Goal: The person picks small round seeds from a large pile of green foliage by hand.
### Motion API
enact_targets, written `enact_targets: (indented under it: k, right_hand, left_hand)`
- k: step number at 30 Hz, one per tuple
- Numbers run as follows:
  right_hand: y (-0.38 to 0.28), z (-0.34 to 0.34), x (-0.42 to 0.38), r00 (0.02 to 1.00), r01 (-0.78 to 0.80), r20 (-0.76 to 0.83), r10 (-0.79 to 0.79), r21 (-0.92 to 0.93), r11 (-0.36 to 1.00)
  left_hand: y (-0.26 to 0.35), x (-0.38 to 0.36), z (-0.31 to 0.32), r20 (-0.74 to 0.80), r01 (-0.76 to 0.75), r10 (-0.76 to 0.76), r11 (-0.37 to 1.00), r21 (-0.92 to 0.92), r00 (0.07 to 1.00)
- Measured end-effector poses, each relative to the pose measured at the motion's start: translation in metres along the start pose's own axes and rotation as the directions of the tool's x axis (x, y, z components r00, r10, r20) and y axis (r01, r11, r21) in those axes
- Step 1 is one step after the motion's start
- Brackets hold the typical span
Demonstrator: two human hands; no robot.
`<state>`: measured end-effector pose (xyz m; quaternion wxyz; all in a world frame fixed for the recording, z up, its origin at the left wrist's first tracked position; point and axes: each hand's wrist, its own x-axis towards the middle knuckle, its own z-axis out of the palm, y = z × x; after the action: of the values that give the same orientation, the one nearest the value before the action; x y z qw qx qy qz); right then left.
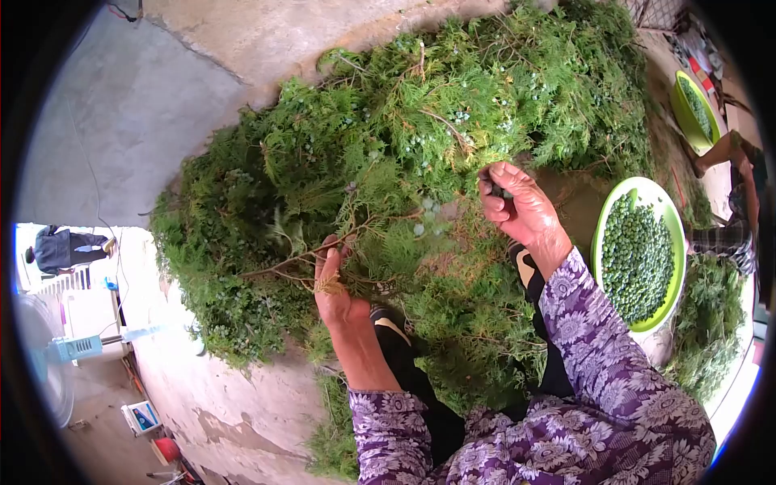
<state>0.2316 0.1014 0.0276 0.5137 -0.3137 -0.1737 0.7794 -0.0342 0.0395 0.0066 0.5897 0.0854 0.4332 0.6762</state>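
Right now your left hand [339,297] has its fingers closed in a pinch around the woody stem of a leafy branch [295,259]; the stem runs out past both sides of your fingertips, its thin side twigs spreading toward your right hand [525,212]. That right hand is raised well apart from the left, palm turned up, with the thumb and fingers curled so they nearly close; something small and dark shows between them, but you cannot tell from this view what it is or how firmly it is held. Beyond the fingers of both hands lies a wide heap of green sprigs [364,137], dotted with pale blue-green berries, and more greenery spreads below them, between your shoes [525,267]. To the right of your right fingers, just beside that forearm's patterned sleeve [590,323], sits a lime-green basin [644,326] holding many loose round green berries [637,259]. Farther right and up from those fingers is another green basin [689,133] with similar contents, near a co-worker's bare limb [721,153]. Far to the left of your left fingers, a person in dark clothes [61,249] shows in the bright opening.
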Motion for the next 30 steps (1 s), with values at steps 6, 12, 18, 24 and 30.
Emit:
enact_targets:
  k: [6, 12, 18, 24, 30]
  right_hand:
    - [0.004, 0.023, -0.008, 0.997, -0.023, 0.033, 0.068, -0.723, 0.69]
    - [0.029, 0.018, -0.005, 0.968, 0.104, 0.174, 0.179, -0.933, 0.344]
    - [0.028, 0.02, -0.008, 0.925, 0.161, 0.277, 0.26, -0.905, 0.393]
    - [0.04, 0.016, -0.01, 0.932, 0.286, 0.342, 0.117, -0.896, 0.339]
    - [0.027, 0.026, -0.01, 0.988, 0.144, 0.081, -0.129, -0.77, 0.621]
  left_hand:
    - [-0.001, -0.009, 0.016, 0.051, -0.037, 0.037, 0.999, 0.009, 0.998]
    - [0.001, -0.012, 0.021, 0.119, -0.036, 0.032, 0.999, 0.034, 0.992]
    - [0.005, -0.016, 0.025, 0.2, -0.021, 0.011, 0.999, 0.049, 0.98]
    - [0.004, -0.011, 0.014, 0.199, -0.077, 0.049, 0.987, 0.137, 0.979]
    - [-0.003, -0.013, 0.011, 0.107, 0.023, -0.014, 0.996, -0.086, 0.994]
